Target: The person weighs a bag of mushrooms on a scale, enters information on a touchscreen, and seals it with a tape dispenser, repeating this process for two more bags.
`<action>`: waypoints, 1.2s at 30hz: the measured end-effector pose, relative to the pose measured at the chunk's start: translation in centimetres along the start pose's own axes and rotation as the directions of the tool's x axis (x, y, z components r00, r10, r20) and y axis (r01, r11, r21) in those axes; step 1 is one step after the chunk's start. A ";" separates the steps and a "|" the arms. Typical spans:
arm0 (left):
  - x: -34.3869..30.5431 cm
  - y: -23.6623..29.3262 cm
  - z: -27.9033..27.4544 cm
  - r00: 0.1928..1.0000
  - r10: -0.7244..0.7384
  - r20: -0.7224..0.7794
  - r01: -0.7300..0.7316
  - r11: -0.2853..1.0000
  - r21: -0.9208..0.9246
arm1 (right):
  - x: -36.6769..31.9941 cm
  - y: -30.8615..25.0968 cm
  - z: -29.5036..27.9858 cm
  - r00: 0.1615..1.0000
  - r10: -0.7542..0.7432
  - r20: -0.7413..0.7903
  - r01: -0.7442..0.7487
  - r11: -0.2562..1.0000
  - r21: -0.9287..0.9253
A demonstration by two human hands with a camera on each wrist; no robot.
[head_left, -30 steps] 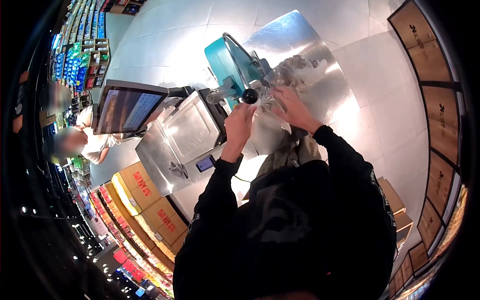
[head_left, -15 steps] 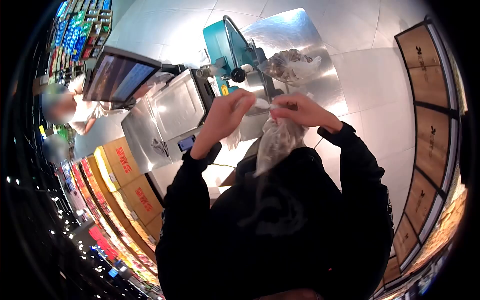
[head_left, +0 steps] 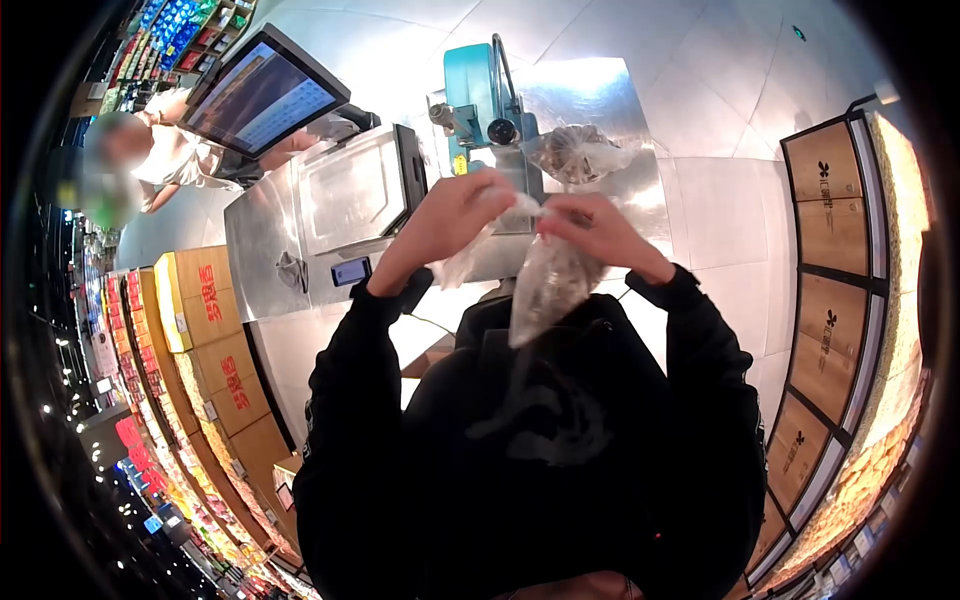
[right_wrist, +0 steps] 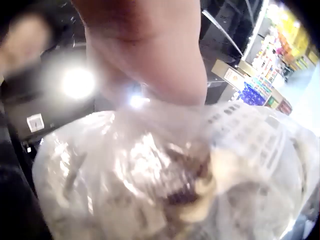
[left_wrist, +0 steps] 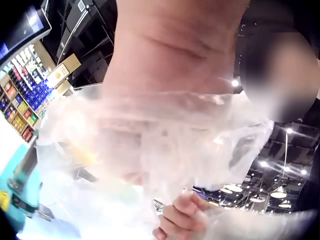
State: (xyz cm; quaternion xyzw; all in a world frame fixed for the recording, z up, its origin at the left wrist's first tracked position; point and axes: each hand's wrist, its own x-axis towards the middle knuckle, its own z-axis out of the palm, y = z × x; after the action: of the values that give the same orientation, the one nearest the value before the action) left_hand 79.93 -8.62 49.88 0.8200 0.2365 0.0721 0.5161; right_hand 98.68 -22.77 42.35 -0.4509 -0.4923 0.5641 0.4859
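Note:
A clear plastic bag (head_left: 550, 290) with indistinct contents hangs below my right hand (head_left: 600, 235), whose curled fingers grip its gathered neck. My left hand (head_left: 450, 222) pinches the twisted plastic just to the left, and loose film (head_left: 462, 262) droops beneath it. Whitish film (left_wrist: 170, 135) covers much of my left hand in the left wrist view, with curled right fingers (left_wrist: 181, 217) below. Dark and pale pieces show through the bag (right_wrist: 185, 185) under my right hand (right_wrist: 150, 60) in the right wrist view.
Beyond the hands stand a teal machine (head_left: 470, 85) with a black knob (head_left: 502, 131) and another filled bag (head_left: 580, 152) on the steel counter (head_left: 600, 85). To the left are a monitor (head_left: 265, 95), a phone (head_left: 351, 271), cartons (head_left: 205, 290) and a person (head_left: 190, 145).
Both hands have come back from beside the machine, bringing a filled bag to hang before the body. Since the middle frame the grip looks much the same; the camera view has shifted.

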 end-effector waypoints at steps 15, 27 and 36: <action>-9.6 -25.9 1.3 0.920 -0.358 -0.159 0.391 0.826 0.406 | 3.2 20.7 5.2 0.967 -0.094 -0.236 -0.070 0.795 -0.602; -12.5 -28.8 0.6 0.714 -0.314 -0.626 0.408 0.913 0.008 | 6.7 16.6 -11.1 0.914 -0.183 -0.363 -0.358 0.064 -0.932; -14.4 -27.3 0.4 0.791 -0.329 -0.515 0.297 0.944 -0.146 | 10.6 22.3 -16.5 0.849 0.075 -0.523 -0.528 0.159 -0.834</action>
State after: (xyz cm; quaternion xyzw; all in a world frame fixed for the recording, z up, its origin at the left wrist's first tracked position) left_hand 58.89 -5.92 27.43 0.7019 0.5004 0.2170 0.4580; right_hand 111.34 -11.28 18.13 -0.8363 -0.5296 0.1297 0.0569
